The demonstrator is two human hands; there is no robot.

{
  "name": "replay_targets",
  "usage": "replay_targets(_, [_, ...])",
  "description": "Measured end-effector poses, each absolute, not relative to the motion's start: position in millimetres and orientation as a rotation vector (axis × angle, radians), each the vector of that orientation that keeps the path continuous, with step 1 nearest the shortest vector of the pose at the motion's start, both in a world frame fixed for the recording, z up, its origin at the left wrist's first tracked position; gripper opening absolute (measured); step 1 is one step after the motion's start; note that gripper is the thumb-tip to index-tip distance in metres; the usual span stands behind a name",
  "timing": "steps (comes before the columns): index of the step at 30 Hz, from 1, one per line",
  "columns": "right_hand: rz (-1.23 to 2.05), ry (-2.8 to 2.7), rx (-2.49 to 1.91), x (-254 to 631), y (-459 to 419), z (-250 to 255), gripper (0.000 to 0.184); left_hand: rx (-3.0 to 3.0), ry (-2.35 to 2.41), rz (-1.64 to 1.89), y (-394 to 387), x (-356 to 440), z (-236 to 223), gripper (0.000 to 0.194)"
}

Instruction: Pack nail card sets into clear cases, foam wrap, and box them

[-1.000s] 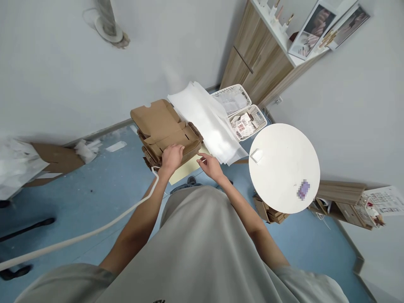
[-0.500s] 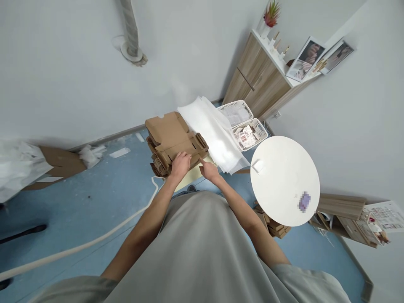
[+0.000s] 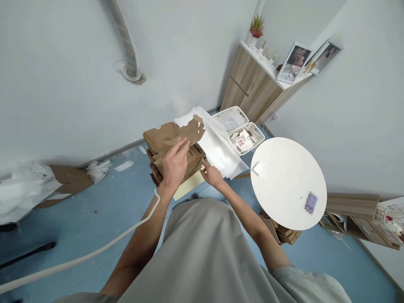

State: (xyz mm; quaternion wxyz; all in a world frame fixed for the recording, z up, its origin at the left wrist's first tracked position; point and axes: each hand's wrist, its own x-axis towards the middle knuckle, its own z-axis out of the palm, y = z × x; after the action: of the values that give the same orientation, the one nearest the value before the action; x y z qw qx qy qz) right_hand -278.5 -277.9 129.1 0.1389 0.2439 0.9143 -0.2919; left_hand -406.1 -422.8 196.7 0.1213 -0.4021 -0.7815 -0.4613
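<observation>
Cardboard (image 3: 195, 159) sits stacked at the counter's (image 3: 189, 185) left edge. Left hand (image 3: 174, 169), fingers nearly straight, meets a raised flap (image 3: 189, 130), grip unclear; right hand (image 3: 212, 174), loosely open, nears the stack. Uneven pushing could slide layers off.

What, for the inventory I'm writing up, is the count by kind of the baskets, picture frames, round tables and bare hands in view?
White perforated plastic baskets: 2
Rectangular picture frames with thin borders: 2
Round white-topped table: 1
Bare hands: 2
Total: 7
</observation>
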Motion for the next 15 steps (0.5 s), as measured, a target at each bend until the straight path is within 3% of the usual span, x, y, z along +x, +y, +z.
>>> replay_targets(3, [-1.161,2.880,0.932,-254,-244,173,0.048,-1.314,-2.151,-1.328,-399,-397,211,0.046])
replay_targets(9, [-1.484,3.096,1.490,-173,-152,266,0.060,-1.767,-1.930,-1.275,-324,-349,213,0.046])
replay_targets(15, [-1.357,2.854,1.935,-69,-81,259,0.043,-2.274,-1.766,-1.222,-230,-274,191,0.050])
